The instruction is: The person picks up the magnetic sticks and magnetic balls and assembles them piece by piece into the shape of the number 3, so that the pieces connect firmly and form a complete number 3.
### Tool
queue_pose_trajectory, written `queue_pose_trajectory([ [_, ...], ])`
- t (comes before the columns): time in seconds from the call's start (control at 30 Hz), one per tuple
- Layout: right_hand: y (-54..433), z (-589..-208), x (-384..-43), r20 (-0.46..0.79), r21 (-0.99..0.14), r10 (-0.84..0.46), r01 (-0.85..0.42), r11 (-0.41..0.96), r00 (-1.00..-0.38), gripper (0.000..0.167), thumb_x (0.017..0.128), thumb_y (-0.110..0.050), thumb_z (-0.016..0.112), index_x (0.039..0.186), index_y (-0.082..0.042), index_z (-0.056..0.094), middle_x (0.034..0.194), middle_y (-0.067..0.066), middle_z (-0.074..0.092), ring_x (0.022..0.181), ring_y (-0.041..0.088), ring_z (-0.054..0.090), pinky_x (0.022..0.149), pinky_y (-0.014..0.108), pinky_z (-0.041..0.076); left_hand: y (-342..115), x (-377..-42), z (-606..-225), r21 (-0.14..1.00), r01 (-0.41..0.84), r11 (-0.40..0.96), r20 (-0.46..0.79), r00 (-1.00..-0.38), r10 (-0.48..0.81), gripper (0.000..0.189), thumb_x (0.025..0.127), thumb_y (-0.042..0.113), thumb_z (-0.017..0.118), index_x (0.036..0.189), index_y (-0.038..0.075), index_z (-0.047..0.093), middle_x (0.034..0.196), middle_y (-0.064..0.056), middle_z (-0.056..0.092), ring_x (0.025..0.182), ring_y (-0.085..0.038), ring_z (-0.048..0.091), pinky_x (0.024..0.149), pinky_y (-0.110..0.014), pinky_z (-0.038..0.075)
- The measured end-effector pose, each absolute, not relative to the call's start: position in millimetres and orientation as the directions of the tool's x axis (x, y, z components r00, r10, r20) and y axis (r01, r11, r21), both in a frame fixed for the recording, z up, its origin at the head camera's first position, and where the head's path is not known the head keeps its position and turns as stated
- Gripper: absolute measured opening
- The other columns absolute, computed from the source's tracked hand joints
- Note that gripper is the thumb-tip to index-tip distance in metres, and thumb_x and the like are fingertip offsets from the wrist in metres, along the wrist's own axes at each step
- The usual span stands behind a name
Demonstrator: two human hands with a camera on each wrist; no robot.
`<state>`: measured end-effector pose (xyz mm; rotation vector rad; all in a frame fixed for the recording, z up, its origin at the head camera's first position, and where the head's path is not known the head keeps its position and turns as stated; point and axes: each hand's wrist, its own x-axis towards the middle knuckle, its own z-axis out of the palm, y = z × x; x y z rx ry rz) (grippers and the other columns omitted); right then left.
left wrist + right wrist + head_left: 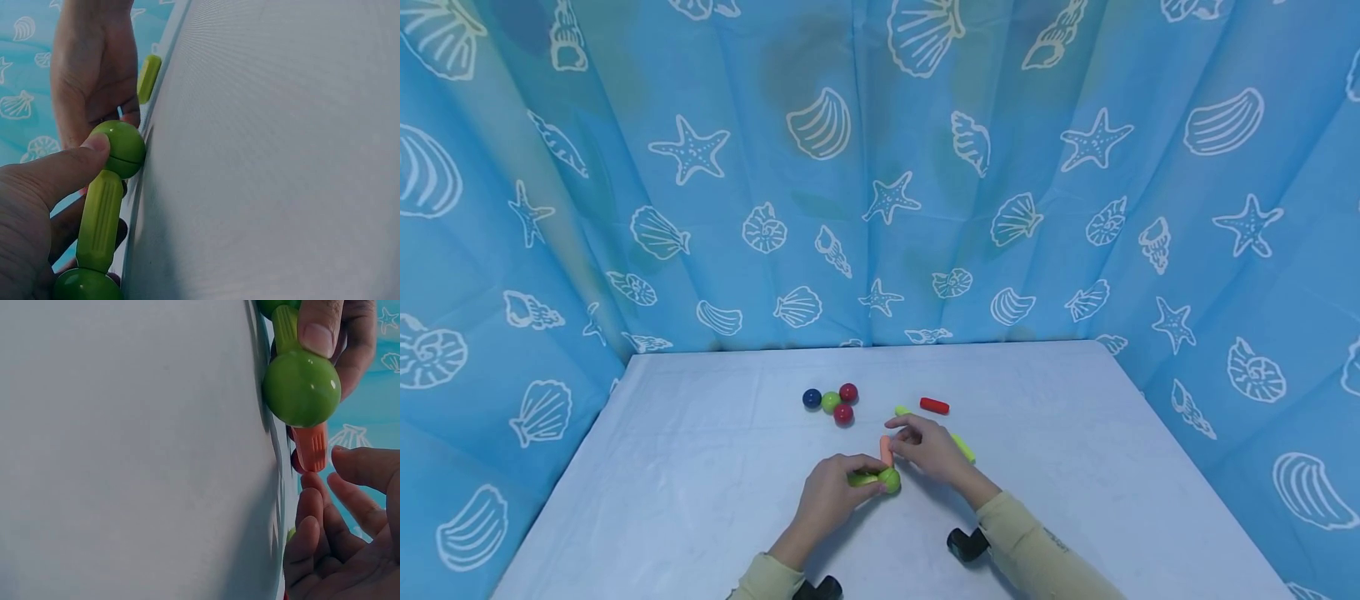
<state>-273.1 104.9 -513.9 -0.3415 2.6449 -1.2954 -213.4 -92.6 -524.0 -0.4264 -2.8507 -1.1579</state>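
Observation:
My left hand (831, 496) grips a piece made of toy balls and rods low over the table. Its thumb presses on a green ball (122, 147). From that ball a yellow-green rod (100, 222) runs back to a second green ball (87, 286) by the palm. An orange rod (312, 449) sticks out from the front ball, pointing away from me. Around the orange rod's free end is my right hand (932, 450), thumb and fingers spread apart. In the right wrist view the thumb stands off the rod and the fingertips are right at its end.
A dark blue ball (812, 399), a green ball (831, 402) and two red balls (843, 414) sit grouped farther back on the white table (700, 467). A red rod (935, 406) and a yellow-green rod (962, 448) lie beyond my right hand. A shell-print curtain (865, 208) closes off the back.

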Motion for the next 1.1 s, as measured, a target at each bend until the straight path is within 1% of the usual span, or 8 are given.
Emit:
queue_pose_trajectory([
  [0.1,103.6,-511.5,-276.3,-0.024,-0.776,-0.279,-0.158,0.611,-0.96,0.03,0.096,-0.023,0.073,0.125,-0.02,0.068,0.097,-0.004,0.068,0.086,0.015,0.059,0.074,0.028,0.053,-92.6,-212.9,-522.4,0.685,0.259,0.681,0.127,-0.963,0.239,0.026,0.083,0.031,0.085,0.109,0.028,0.079,0.104,0.013,0.076,0.094,-0.011,0.064,0.08,-0.034,0.049],
  [0.23,102.7,-508.9,-281.5,0.001,-0.772,-0.275,-0.176,0.611,-0.961,0.028,0.096,-0.021,0.072,0.124,-0.02,0.068,0.096,-0.004,0.067,0.085,0.016,0.058,0.071,0.029,0.052,-92.4,-212.5,-521.3,0.687,0.244,0.685,0.111,-0.966,0.233,0.026,0.083,0.032,0.085,0.109,0.029,0.079,0.104,0.014,0.075,0.094,-0.011,0.064,0.081,-0.034,0.049],
  [0.5,99.7,-508.2,-291.3,0.016,-0.747,-0.293,-0.207,0.632,-0.956,0.028,0.096,-0.022,0.072,0.125,-0.022,0.068,0.097,-0.005,0.066,0.085,0.016,0.057,0.07,0.028,0.052,-92.4,-213.1,-521.5,0.687,0.244,0.685,0.11,-0.966,0.235,0.027,0.082,0.031,0.085,0.109,0.029,0.079,0.103,0.014,0.075,0.092,-0.01,0.063,0.08,-0.034,0.049],
  [0.67,96.8,-509.2,-296.4,0.03,-0.736,-0.301,-0.224,0.639,-0.953,0.028,0.096,-0.022,0.073,0.124,-0.023,0.068,0.097,-0.006,0.067,0.084,0.015,0.057,0.07,0.027,0.052,-92.1,-213.0,-521.3,0.684,0.245,0.687,0.112,-0.966,0.233,0.027,0.083,0.031,0.085,0.109,0.028,0.079,0.103,0.014,0.075,0.094,-0.011,0.063,0.082,-0.036,0.05],
  [0.97,89.3,-510.0,-307.3,0.049,-0.714,-0.324,-0.26,0.65,-0.945,0.03,0.095,-0.025,0.074,0.125,-0.025,0.068,0.103,-0.004,0.069,0.086,0.014,0.06,0.069,0.026,0.053,-91.9,-213.7,-520.8,0.689,0.24,0.684,0.108,-0.967,0.23,0.027,0.083,0.031,0.085,0.109,0.028,0.079,0.103,0.014,0.075,0.097,-0.013,0.064,0.087,-0.041,0.05],
  [1.1,86.2,-510.5,-313.0,0.041,-0.707,-0.346,-0.272,0.652,-0.937,0.031,0.096,-0.027,0.073,0.126,-0.025,0.068,0.106,-0.004,0.069,0.089,0.014,0.06,0.07,0.026,0.053,-92.2,-214.4,-521.4,0.696,0.221,0.684,0.088,-0.971,0.224,0.027,0.083,0.031,0.085,0.109,0.028,0.079,0.104,0.013,0.075,0.096,-0.013,0.063,0.087,-0.041,0.05],
])
